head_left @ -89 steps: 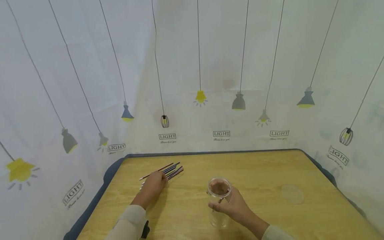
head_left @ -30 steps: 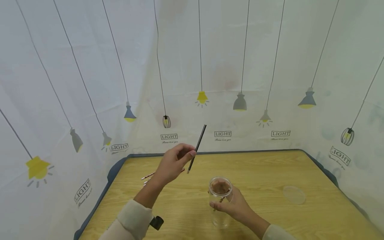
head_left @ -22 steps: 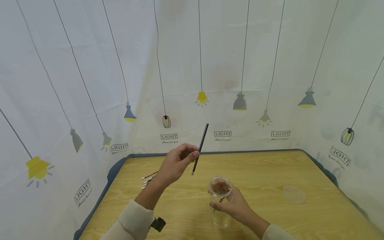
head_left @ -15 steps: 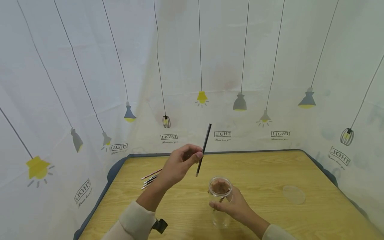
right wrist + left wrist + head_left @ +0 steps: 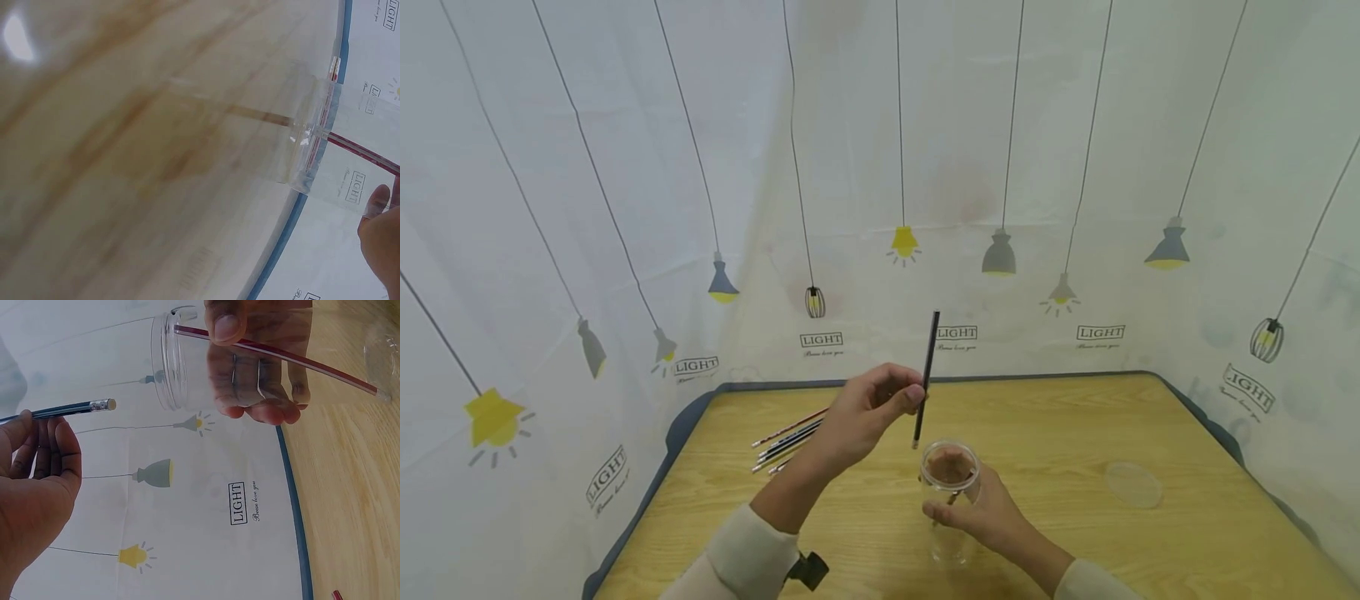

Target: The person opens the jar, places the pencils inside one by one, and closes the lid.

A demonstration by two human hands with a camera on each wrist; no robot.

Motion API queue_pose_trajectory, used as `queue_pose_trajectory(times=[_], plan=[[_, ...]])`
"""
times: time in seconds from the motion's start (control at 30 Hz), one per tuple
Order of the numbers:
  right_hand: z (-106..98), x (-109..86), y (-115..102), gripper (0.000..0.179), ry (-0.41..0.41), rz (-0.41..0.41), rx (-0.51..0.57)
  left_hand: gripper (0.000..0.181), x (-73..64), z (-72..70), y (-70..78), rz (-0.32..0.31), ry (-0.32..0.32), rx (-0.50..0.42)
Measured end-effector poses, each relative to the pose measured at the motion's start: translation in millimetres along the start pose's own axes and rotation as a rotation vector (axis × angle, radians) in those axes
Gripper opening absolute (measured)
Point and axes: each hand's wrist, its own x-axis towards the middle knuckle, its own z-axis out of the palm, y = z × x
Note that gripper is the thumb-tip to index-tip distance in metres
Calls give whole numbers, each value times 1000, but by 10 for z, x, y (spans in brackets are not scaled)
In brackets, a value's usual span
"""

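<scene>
My left hand (image 5: 859,423) pinches a dark pencil (image 5: 930,354) between thumb and fingers, nearly upright, its eraser end down. That lower end is just left of and above the mouth of a clear jar (image 5: 950,546). In the left wrist view the pencil's metal band and eraser (image 5: 103,405) point toward the jar opening. My right hand (image 5: 992,518) grips the jar, which stands upright on the table. Inside it leans one dark red pencil (image 5: 300,359), eraser end at the bottom. The right wrist view shows this red pencil (image 5: 362,153) through the jar wall.
Several pencils (image 5: 786,442) lie together on the wooden table (image 5: 1037,433), left of the jar and partly behind my left forearm. A clear round lid (image 5: 1133,485) lies at the right. A white curtain printed with lamps (image 5: 955,167) rises behind the table's dark edge.
My left hand has taken a dark pencil from the pile, lifted it and moved right toward the jar, turning it more upright. My right hand and the jar have stayed in place.
</scene>
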Motion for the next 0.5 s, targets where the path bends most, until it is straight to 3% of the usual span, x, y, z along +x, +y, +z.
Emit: queue_pose_trajectory(times=[0.5], plan=[[-1, -1, -19, 65, 7, 23, -9, 26, 8, 97, -58, -19, -65, -23]])
